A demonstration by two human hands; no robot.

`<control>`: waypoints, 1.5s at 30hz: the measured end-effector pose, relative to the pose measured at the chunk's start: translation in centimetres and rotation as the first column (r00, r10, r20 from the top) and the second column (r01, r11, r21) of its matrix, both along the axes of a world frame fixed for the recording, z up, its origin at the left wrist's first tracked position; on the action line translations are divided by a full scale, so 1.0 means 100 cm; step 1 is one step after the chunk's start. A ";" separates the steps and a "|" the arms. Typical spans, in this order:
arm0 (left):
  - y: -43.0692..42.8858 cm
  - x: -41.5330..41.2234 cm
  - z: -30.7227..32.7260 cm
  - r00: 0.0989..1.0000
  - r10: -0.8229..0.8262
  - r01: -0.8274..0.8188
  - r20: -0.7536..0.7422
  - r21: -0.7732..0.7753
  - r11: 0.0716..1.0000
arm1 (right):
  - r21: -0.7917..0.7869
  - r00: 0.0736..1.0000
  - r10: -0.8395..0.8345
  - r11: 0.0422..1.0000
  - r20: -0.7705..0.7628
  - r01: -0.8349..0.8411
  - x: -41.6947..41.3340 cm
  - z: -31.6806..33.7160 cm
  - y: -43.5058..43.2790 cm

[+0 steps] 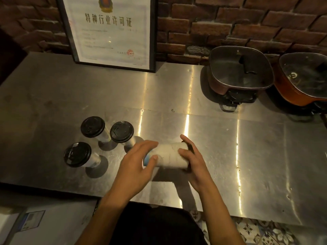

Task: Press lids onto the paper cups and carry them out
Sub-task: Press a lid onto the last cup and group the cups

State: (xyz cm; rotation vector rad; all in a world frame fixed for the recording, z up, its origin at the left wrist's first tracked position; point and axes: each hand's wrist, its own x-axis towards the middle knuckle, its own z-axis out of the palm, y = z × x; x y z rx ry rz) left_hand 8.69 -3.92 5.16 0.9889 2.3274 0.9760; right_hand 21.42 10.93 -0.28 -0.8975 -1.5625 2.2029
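Writing first: the framed certificate (108,30) propped against the brick wall (230,23) at the bench's back edge carries a large heading, 特种行业许可证, and a red round stamp low on the sheet; I cannot read the smaller lines. Bench (177,96) is bare sheet metal. Three paper cups stand upright near its front left corner, each with a black lid already on: one at the back left (92,126), one beside it to the right (121,132), one nearest the front edge (77,154). Their contents are hidden under the lids. The fourth cup (169,155) lies sideways between my two hands near the middle of the front edge, pale wall up, a blue band at its left end and a dark lid just showing at its right end. Left hand (136,167) wraps that left end, thumb and fingers closed on it; right hand (192,160) grips the lid end, fingers curled over it. At the back right corner sit two square electric pots with glass lids, one dark (240,71), one orange (304,78); what they hold I cannot tell.
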 end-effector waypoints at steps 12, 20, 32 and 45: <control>-0.061 -0.026 -0.041 0.739 0.251 -0.366 0.626 0.060 0.929 | 0.510 0.942 0.066 0.827 0.329 -0.236 -0.070 0.001 -0.077; -0.107 -0.053 -0.075 0.717 0.385 -0.481 0.581 0.013 0.877 | 0.588 0.909 0.051 0.748 0.414 -0.309 -0.115 -0.019 -0.126; -0.123 -0.085 -0.092 0.664 0.435 -0.542 0.609 -0.009 0.840 | 0.551 0.852 0.002 0.761 0.524 -0.341 -0.161 -0.039 -0.150; -0.141 -0.110 -0.111 0.660 0.325 -0.393 0.677 -0.058 0.918 | 0.451 0.844 -0.085 0.871 0.530 -0.196 -0.155 -0.061 -0.170</control>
